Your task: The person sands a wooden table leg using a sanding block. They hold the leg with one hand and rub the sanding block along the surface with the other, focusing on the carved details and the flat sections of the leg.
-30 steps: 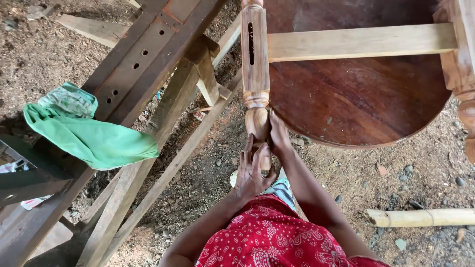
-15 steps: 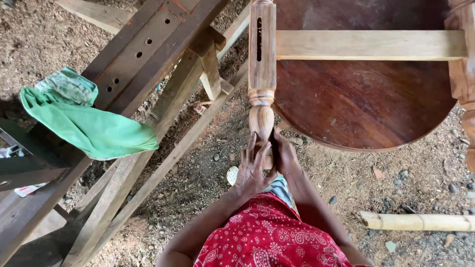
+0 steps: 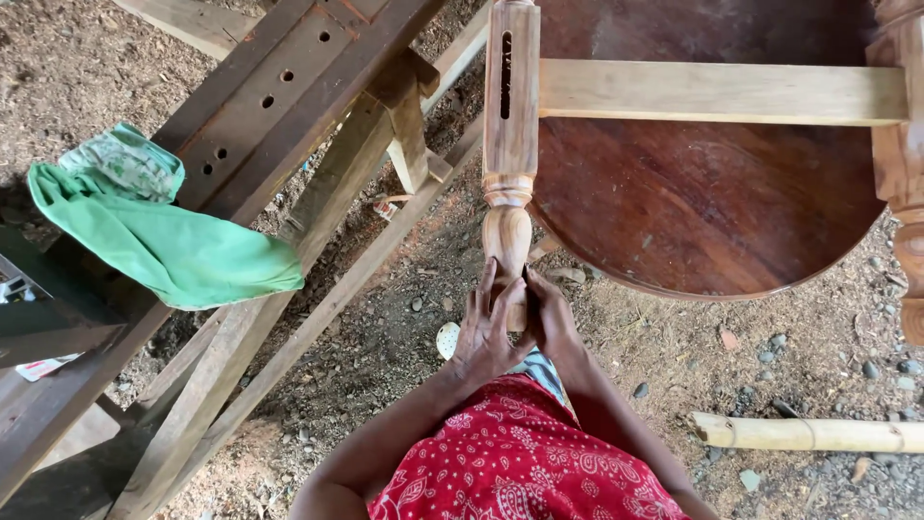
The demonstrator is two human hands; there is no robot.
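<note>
The turned table leg (image 3: pixel 508 154) is pale, unfinished wood: a square upper block with one long narrow mortise slot cut in its face, then rings and a rounded bulb that tapers into the grip. Both hands close around that bottom end, the left hand (image 3: pixel 484 332) with fingers spread up along the wood and the right hand (image 3: pixel 551 323) pressed against its other side, so the grip is narrow and holds the leg's tip between the two palms; whether a tool or paper lies under the fingers cannot be told from here. Straight ahead of the grip the leg joins one pale horizontal rail (image 3: pixel 722 91), which runs off to the right to a second turned leg (image 3: pixel 905 173) at the frame's edge, making two legs in view. Behind the rail, up and right of the grip, lies one round dark-brown tabletop (image 3: pixel 703 202), its underside facing the camera. To the left of the grip stands a heavy timber trestle (image 3: pixel 289 125) with several drilled holes, and one green cloth (image 3: pixel 164 246) is draped over it. Low and right of the grip one pale stick (image 3: pixel 808 433) lies on the gravel floor (image 3: pixel 385 356). Just below the grip is the person's red patterned garment (image 3: pixel 520 462).
</note>
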